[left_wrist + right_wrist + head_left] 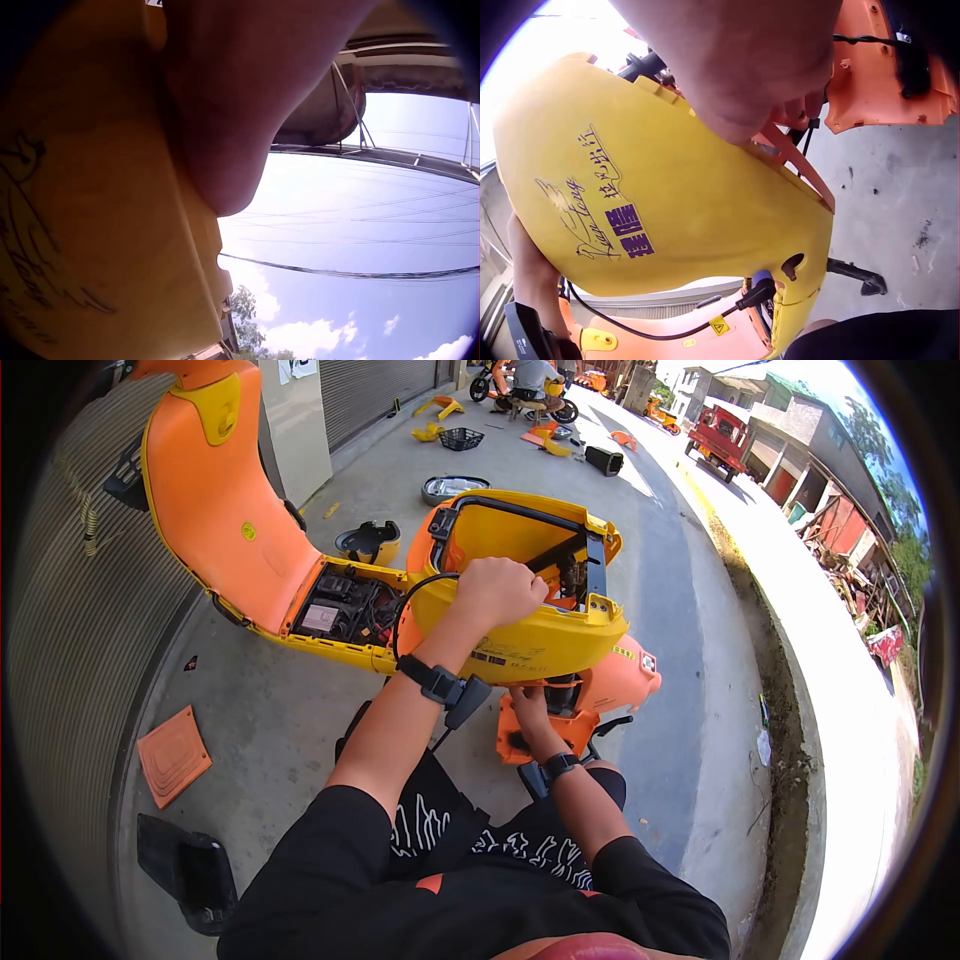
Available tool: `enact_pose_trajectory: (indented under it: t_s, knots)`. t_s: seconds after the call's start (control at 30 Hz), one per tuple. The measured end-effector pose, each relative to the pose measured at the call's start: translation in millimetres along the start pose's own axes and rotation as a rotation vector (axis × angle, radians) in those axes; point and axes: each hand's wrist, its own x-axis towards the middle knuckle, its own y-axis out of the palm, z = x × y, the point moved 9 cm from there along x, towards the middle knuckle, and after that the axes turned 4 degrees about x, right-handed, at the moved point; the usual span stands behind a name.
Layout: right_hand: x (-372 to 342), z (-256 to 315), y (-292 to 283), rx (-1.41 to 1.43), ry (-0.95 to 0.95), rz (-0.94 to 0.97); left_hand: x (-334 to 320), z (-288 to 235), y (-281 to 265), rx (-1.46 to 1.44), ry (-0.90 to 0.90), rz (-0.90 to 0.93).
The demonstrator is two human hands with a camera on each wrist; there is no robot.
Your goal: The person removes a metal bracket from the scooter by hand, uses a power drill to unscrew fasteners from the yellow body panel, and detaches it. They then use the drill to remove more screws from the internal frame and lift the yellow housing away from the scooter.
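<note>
In the head view my left hand (498, 592) grips the top edge of a yellow body panel (530, 650) on a partly stripped scooter, fingers curled over the rim. The left wrist view has that hand against the panel (105, 225), its fingertips hidden. My right hand (533, 712) reaches in under the panel's lower edge, beside an orange plastic part (575, 732). From the right wrist, the right hand (757, 82) covers the panel's edge near an orange strip (799, 161); I cannot tell what its fingers hold. A black cable (660, 334) plugs into the panel's end.
The scooter's long orange seat (225, 510) stands to the left, beside an open battery bay (345, 605). An orange mat (174, 756) and a black part (190, 870) lie on the concrete. Farther off are a basket (461, 439), loose panels and another person (530, 378). A gutter (780, 780) runs along the right.
</note>
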Motion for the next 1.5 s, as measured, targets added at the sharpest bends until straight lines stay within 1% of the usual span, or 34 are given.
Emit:
enact_pose_trajectory:
  t_s: [0.03,0.1,0.17,0.23,0.27,0.33,0.37,0.47,0.5,0.6,0.67,0.7,0.77,0.8,0.83,0.9,0.97,1.0,1.03,1.1,1.17,1.2,1.23,1.27,1.3,1.37,1.4,1.43,1.5]
  knots:
    - [1,1,-2,0.04,-0.058,-0.025,-1,1,0,0.007,-0.016,0.001]
    - [14,-15,-2,0.066,-0.064,-0.036,-1,0,0,0.001,-0.016,0.016]
    - [10,-8,1,0.081,-0.066,-0.04,-1,1,2,-0.012,-0.027,0.029]
    - [6,1,-5,-0.022,-0.1,-0.109,-1,1,0,0.001,-0.013,0.005]
    - [8,5,-7,-0.026,-0.095,-0.106,0,2,0,-0.002,-0.018,0.008]
    - [7,1,-10,-0.255,-0.02,-0.023,-1,1,1,0.011,-0.002,-0.002]
    - [7,0,-8,-0.258,-0.013,-0.022,0,3,2,0.007,-0.005,0.004]
    - [3,-1,-13,-0.006,-0.016,-0.154,-2,4,4,-0.001,-0.019,0.01]
    - [3,2,-12,-0.002,-0.024,-0.152,-1,4,4,-0.003,-0.018,0.024]
    - [-2,2,-17,-0.012,-0.021,-0.191,-3,4,3,-0.01,-0.011,0.027]
    - [3,2,-19,-0.191,0.026,-0.169,-1,5,-2,-0.006,-0.003,0.011]
    - [9,1,-20,-0.188,0.017,-0.161,-1,5,-2,-0.003,-0.005,0.013]
    - [19,-11,-22,-0.222,-0.075,-0.163,-3,3,1,-0.001,-0.01,0.028]
    - [22,-17,-20,0.022,-0.123,-0.186,-3,3,1,-0.001,-0.019,0.025]
    - [21,-12,-17,0.02,-0.118,-0.187,-2,2,0,-0.004,-0.027,0.02]
    - [14,-12,-14,0.191,0.151,-0.195,-1,2,-1,0.007,-0.039,0.016]
    - [6,3,-9,0.205,0.193,-0.209,-1,3,3,0.015,-0.051,0.039]
    - [5,0,-8,0.212,0.213,-0.219,1,5,3,0.027,-0.054,0.0]
    - [8,-4,-9,0.179,0.185,-0.195,1,6,4,0.04,-0.055,-0.032]
    - [18,-11,-16,0.088,0.121,-0.172,1,5,2,0.052,-0.06,0.018]
    - [19,-15,-20,0.023,0.139,-0.149,1,7,4,0.05,-0.068,0.004]
    - [14,-13,-19,0.048,0.108,-0.17,1,9,13,0.047,-0.064,0.038]
    - [13,-10,-19,0.067,0.067,-0.188,2,11,13,0.056,-0.054,0.008]
    - [20,-9,-22,-0.045,-0.049,-0.197,4,12,10,0.066,-0.049,-0.038]
    - [24,-19,-27,-0.051,-0.046,-0.188,3,15,12,0.065,-0.059,-0.038]
    - [25,-14,-27,-0.08,-0.121,-0.183,4,11,7,0.075,-0.018,-0.078]
    - [26,-8,-25,-0.098,-0.186,-0.141,4,12,7,0.082,-0.021,-0.08]
    - [27,-6,-23,-0.092,-0.189,-0.138,1,9,4,0.074,-0.011,-0.085]
    - [28,-12,-20,0.023,-0.098,-0.121,1,7,2,0.07,0.005,-0.086]
